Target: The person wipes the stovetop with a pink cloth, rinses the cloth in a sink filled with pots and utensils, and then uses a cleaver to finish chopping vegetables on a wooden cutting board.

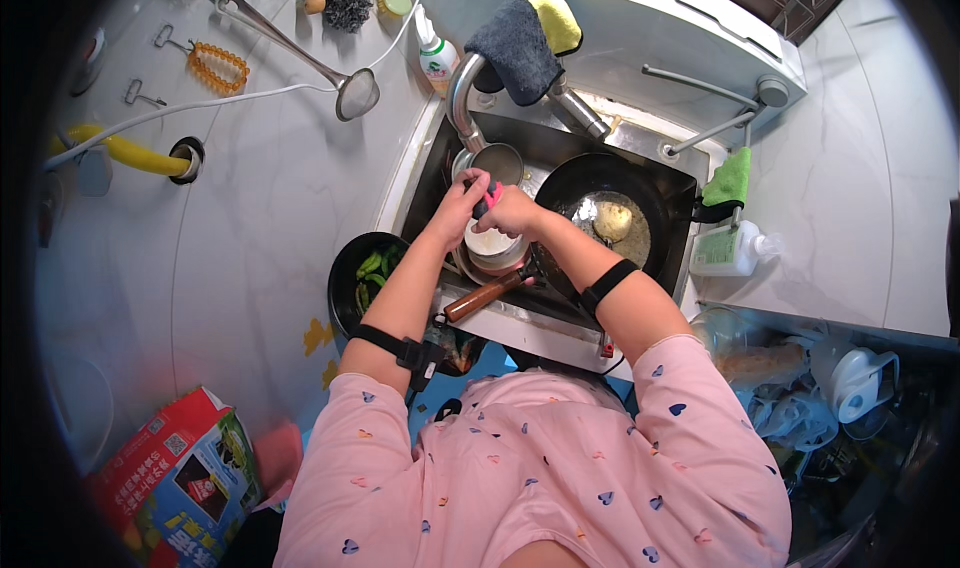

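Over the sink, my left hand and my right hand meet, both gripping a small pink and dark grey item, which looks like a bunched cloth mostly covered by my fingers. Beneath them sit a metal pot with whitish contents and, farther back, a round metal vessel. A black wok rests in the right half of the sink, holding cloudy liquid and a ladle. Its brown wooden handle reaches across the sink's front rim, if it belongs to the wok; my forearm hides the join.
The curved faucet rises behind my hands, draped with a grey and yellow cloth. Left of the sink stands a black bowl of green peppers. A green cloth and white bottle are at right, a spray bottle behind.
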A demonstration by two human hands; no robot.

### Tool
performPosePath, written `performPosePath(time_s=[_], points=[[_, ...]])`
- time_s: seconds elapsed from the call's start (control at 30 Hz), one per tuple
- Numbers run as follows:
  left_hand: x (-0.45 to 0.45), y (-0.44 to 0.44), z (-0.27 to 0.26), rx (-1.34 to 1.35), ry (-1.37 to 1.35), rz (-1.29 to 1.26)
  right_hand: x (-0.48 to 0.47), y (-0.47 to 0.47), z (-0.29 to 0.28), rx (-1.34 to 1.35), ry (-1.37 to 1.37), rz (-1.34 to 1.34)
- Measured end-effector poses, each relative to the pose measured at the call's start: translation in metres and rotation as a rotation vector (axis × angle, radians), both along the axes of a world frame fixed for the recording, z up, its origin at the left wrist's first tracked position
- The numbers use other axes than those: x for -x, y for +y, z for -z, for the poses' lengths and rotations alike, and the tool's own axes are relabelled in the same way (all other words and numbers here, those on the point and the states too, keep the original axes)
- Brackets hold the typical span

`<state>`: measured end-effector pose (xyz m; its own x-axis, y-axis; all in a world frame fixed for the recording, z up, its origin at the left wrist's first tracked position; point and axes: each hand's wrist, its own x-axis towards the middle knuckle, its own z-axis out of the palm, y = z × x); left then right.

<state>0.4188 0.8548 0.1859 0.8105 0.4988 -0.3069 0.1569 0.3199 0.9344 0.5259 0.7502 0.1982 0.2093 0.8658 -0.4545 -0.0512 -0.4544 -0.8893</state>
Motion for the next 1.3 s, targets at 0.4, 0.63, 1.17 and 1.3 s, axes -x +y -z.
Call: performPosePath(time_s=[0.4,0.63,1.17,1.3], points=[[-0.001,-0.015,-0.04,0.412,-0.421,0.264,0.005,-0.013,-0.002,0.053,1.42,-0.14],[-0.006,-0.012,-0.031,0.368,-0.202,0.075,0.01,-0.011,-0.008,0.143,1.493,-0.17],[-0.027,-0.017,0.005,0.18,-0.035,-0.492,0.031,0.007,0.019,-0.004,-0.533,0.081],[-0.033,-0.023,0.006,0.209,0.019,-0.679,0.032,0.001,0.016,-0.001,-0.744,0.113]])
